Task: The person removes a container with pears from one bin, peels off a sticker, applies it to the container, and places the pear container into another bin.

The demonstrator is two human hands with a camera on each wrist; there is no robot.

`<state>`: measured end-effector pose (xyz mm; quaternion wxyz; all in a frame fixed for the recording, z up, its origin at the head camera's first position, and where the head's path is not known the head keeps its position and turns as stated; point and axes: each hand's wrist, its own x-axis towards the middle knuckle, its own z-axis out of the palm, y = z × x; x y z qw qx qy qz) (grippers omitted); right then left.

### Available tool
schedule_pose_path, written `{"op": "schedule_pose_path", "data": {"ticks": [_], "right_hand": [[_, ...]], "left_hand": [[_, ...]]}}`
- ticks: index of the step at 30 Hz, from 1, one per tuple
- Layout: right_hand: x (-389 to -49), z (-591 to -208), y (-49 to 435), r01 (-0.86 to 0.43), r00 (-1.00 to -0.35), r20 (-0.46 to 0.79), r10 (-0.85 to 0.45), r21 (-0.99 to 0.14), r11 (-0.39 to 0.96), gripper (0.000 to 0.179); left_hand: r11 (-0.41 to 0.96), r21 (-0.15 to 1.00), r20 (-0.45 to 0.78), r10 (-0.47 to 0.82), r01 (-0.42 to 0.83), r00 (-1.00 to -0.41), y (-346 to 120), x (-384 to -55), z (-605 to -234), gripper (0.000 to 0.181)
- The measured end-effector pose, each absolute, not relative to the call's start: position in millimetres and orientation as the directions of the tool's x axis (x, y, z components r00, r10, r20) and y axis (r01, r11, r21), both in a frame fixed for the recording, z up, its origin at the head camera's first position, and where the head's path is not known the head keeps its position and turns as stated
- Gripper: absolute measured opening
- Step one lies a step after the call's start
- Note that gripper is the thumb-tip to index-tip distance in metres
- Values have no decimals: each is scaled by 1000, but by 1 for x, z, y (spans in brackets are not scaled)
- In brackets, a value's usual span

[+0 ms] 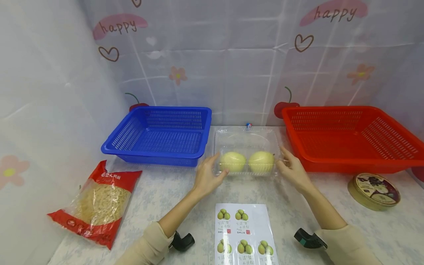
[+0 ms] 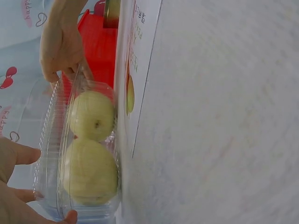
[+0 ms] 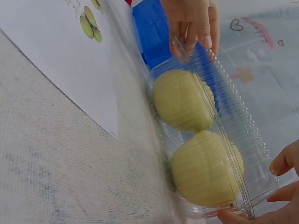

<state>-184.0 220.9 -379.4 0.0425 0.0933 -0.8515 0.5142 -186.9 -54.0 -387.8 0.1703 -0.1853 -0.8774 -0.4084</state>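
Note:
A clear plastic clamshell box [image 1: 246,141] stands between my hands, with two pale yellow-green pears [image 1: 233,162] side by side in its front part. Its ribbed lid [image 2: 49,126] rises above the base's rim in the left wrist view. My left hand [image 1: 208,175] grips the left end, thumb at the front corner and fingers along the side. At the opposite end my right hand [image 1: 293,170] holds the edge; in the right wrist view its thumb [image 3: 230,217] is low by the rim and a finger touches the lid's corner. A sheet of pear stickers [image 1: 245,235] lies nearer me.
Behind left is a blue plastic basket [image 1: 195,156]; a red basket [image 1: 347,165] stands at the right. A red-ended pasta bag [image 1: 102,200] lies front left, and a round gold tin [image 1: 374,192] sits before the red basket. A tiny blue-and-red item [image 1: 249,125] is behind the box.

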Motion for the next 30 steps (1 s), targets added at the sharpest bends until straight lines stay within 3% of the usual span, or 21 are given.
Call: {"op": "schedule_pose_path", "data": {"ticks": [14,22,26,30], "right_hand": [[-188,-381,222,-180,-983,141,-117,-858,480,59],[-185,-379,223,-201,-979,159,-123,-816,541,58],[-180,-381,220,-295,-950,292,-108,-734,611,54],[-175,-383,214,-424,-861,498,-103,-592,685,47]], "left_hand": [[609,666,347,258,431,-902,-58,-190,-386,61],[633,654,155,424,414,-893,-74,-189,-371,73],[668,594,144,461,449,-876,-81,-182,-363,69],[694,496,250,461,522,-851,-82,-171,-357,57]]}}
